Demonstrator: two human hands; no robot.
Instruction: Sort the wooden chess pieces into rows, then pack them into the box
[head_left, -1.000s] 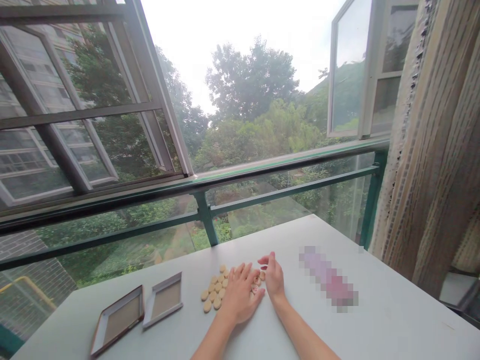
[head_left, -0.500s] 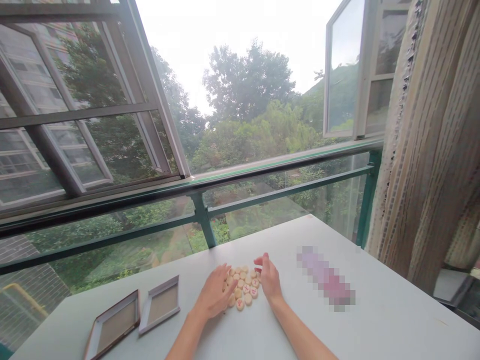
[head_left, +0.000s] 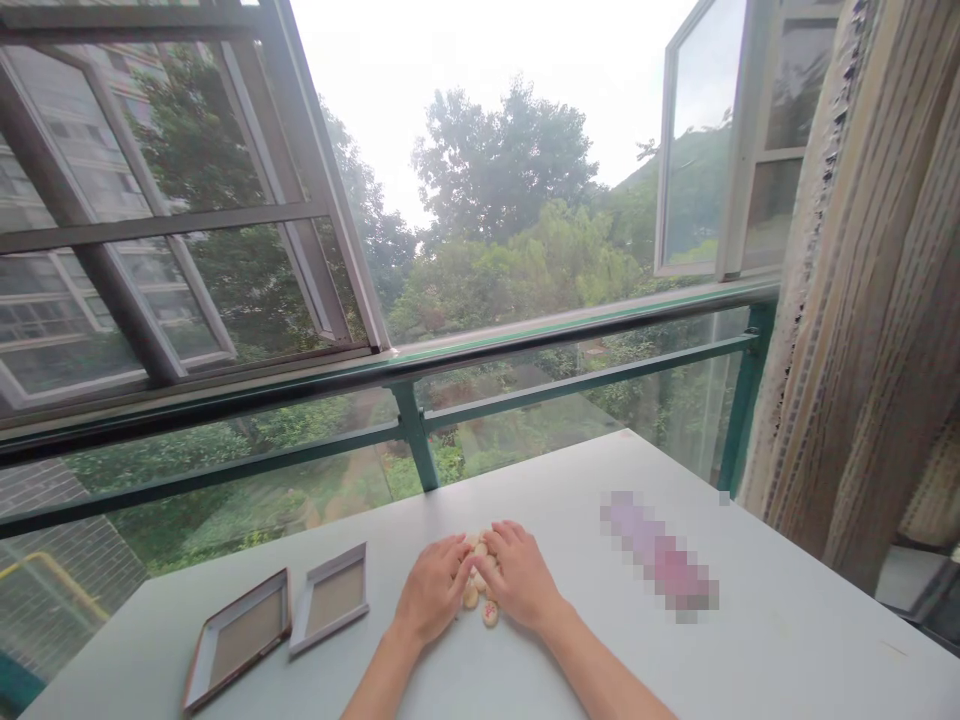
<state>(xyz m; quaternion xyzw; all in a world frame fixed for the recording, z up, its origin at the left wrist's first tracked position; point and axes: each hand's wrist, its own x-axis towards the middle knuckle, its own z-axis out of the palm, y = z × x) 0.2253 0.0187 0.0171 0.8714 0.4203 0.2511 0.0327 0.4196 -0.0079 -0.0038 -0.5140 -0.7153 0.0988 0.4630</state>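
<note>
A pile of small round cream-coloured pieces (head_left: 489,612), some with red marks, lies on the pale table (head_left: 750,660) in front of me. My left hand (head_left: 433,597) and my right hand (head_left: 520,582) are cupped over the pile from either side, fingertips meeting above it. The fingers curl round the pieces and press them together. Most of the pile is hidden under my hands; only a few pieces show between and below the palms.
Two shallow rectangular box halves, one (head_left: 238,635) and the other (head_left: 330,597), lie open to the left of my hands. A blurred pink object (head_left: 660,555) lies to the right. A green railing (head_left: 409,435) and open windows stand beyond the table's far edge; a curtain (head_left: 862,300) hangs at the right.
The pieces were spread out with my hands apart on either side. Both hands have moved inward and closed over them, gathering the pieces into a tight pile.
</note>
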